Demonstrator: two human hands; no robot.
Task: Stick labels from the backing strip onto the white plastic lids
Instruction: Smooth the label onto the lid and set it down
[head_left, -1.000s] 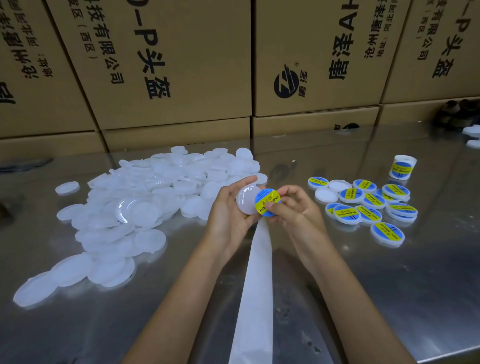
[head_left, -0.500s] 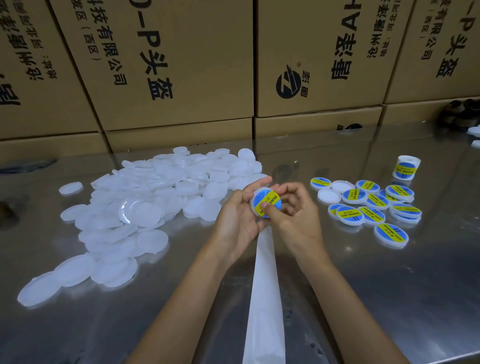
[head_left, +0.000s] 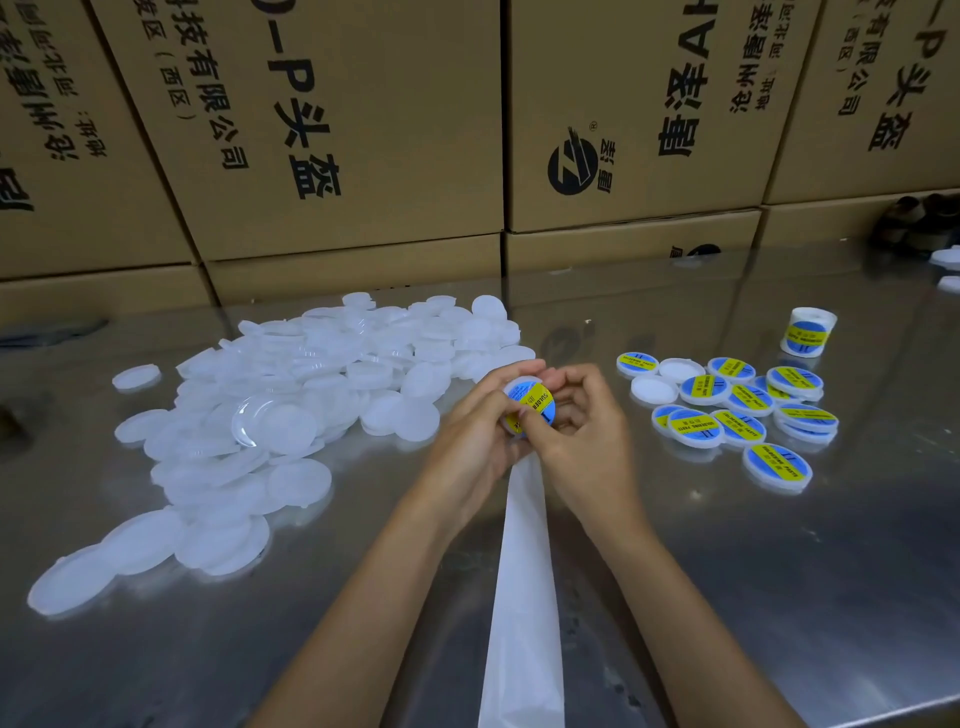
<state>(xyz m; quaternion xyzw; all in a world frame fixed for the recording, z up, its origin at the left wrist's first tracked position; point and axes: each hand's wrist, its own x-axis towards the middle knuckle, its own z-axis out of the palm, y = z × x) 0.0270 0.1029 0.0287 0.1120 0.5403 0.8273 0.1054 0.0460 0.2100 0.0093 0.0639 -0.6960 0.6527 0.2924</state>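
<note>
Above the steel table, my left hand grips a white plastic lid by its rim. A round blue and yellow label covers the lid's face. My right hand curls against the lid from the right, its thumb pressing the label's lower edge. The white backing strip hangs from between my hands down to the bottom edge of the frame. A big heap of bare white lids lies to the left. Several labelled lids lie to the right.
Stacked cardboard boxes form a wall along the back of the table. A label roll stands at the back right. One lone lid sits at the far left. Dark objects sit in the far right corner.
The label went from my right fingers onto the lid in my left hand. My right thumb now presses it down, and both hands shifted slightly right.
</note>
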